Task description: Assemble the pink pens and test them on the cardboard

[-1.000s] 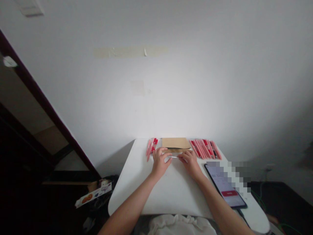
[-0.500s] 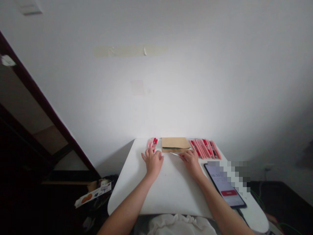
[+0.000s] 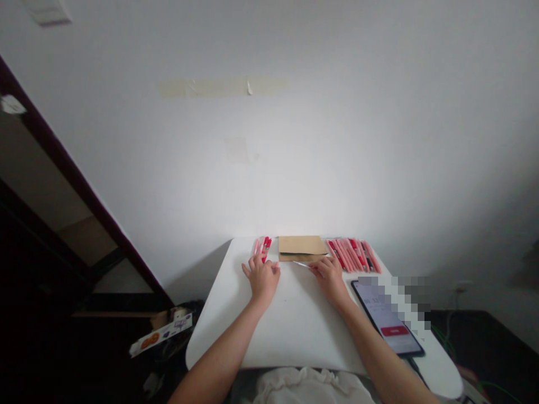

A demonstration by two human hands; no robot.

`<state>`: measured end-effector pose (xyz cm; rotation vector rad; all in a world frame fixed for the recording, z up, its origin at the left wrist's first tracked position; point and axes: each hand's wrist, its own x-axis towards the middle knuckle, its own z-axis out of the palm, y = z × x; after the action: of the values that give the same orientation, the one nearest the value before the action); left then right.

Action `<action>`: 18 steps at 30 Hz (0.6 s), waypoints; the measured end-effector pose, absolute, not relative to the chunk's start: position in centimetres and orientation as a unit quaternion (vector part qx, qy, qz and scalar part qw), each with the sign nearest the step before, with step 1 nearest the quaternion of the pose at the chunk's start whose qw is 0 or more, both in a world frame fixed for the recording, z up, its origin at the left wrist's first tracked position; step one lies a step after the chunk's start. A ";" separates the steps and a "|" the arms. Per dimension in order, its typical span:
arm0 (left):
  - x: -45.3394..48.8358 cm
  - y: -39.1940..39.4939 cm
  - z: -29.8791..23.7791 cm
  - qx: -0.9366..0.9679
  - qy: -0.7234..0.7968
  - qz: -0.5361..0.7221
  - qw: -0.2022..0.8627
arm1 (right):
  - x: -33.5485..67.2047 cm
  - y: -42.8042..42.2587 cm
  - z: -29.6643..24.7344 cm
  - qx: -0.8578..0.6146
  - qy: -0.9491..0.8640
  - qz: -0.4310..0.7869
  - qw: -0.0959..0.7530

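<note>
My left hand [image 3: 261,279] is beside a small group of pink and red pens [image 3: 265,247] at the table's back left. Its thumb and forefinger pinch a small pink piece [image 3: 277,264], too small to make out fully, while the other fingers reach over the near ends of those pens. Between the fingers of my right hand [image 3: 327,276] is a thin white pen-like stick [image 3: 301,264], its narrow end pointing left. The hand hides the stick's other end. A brown paper envelope or folder [image 3: 301,245] lies just behind both hands.
A row of several pink and red pens [image 3: 353,256] lies at the back right. A phone [image 3: 389,322] with a lit screen rests on the right of the white table [image 3: 295,336]. The wall [image 3: 269,185] rises directly behind. A box [image 3: 162,335] is at the lower left.
My left hand has shifted very slightly left, and a bit of pink now shows at its fingertips. The right hand and the white stick are almost unmoved.
</note>
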<state>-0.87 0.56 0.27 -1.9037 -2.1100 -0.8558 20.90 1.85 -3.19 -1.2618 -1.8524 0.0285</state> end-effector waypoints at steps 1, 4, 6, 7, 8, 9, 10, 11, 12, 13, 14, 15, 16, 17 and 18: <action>-0.9 0.6 0.2 -0.639 -0.707 -0.291 0.086 | 20.9 1.8 -3.2 -0.507 -0.744 0.012 0.435; -1.0 0.6 0.1 -0.637 -0.704 -0.304 0.076 | 20.9 1.8 -3.2 -0.510 -0.742 0.014 0.436; -1.0 0.7 0.0 -0.637 -0.701 -0.313 0.072 | 20.9 1.8 -3.3 -0.512 -0.740 0.013 0.436; -1.1 0.7 0.0 -0.637 -0.700 -0.316 0.071 | 20.9 1.8 -3.3 -0.513 -0.739 0.013 0.436; -1.1 0.8 -0.1 -0.638 -0.697 -0.320 0.070 | 20.9 1.8 -3.2 -0.512 -0.740 0.013 0.436; -1.1 0.8 -0.1 -0.640 -0.693 -0.324 0.069 | 20.9 1.8 -3.2 -0.512 -0.740 0.013 0.436; -1.1 0.9 -0.2 -0.643 -0.688 -0.330 0.067 | 20.9 1.8 -3.2 -0.511 -0.741 0.012 0.436; -1.1 1.0 -0.3 -0.647 -0.681 -0.337 0.065 | 20.9 1.8 -3.2 -0.510 -0.741 0.012 0.437; -1.1 1.1 -0.4 -0.651 -0.672 -0.347 0.063 | 20.9 1.9 -3.3 -0.509 -0.741 0.013 0.438; -1.1 1.2 -0.5 -0.655 -0.662 -0.358 0.063 | 20.9 1.9 -3.3 -0.509 -0.741 0.013 0.438; -1.1 1.3 -0.6 -0.659 -0.651 -0.370 0.064 | 20.9 1.9 -3.3 -0.509 -0.739 0.013 0.441; -1.1 1.4 -0.7 -0.664 -0.639 -0.383 0.066 | 20.9 2.0 -3.4 -0.510 -0.737 0.012 0.443; -1.1 1.5 -0.8 -0.670 -0.624 -0.397 0.069 | 20.9 2.0 -3.5 -0.511 -0.735 0.011 0.446; -1.0 1.5 -0.8 -0.676 -0.608 -0.410 0.073 | 20.9 2.1 -3.5 -0.512 -0.732 0.008 0.449; -1.0 1.6 -0.8 -0.683 -0.591 -0.422 0.077 | 20.9 2.1 -3.6 -0.513 -0.729 0.004 0.453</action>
<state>-1.02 1.57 -0.78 -2.0465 -1.7710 -1.2646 20.95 2.14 -3.59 -1.2680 -1.8005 0.0094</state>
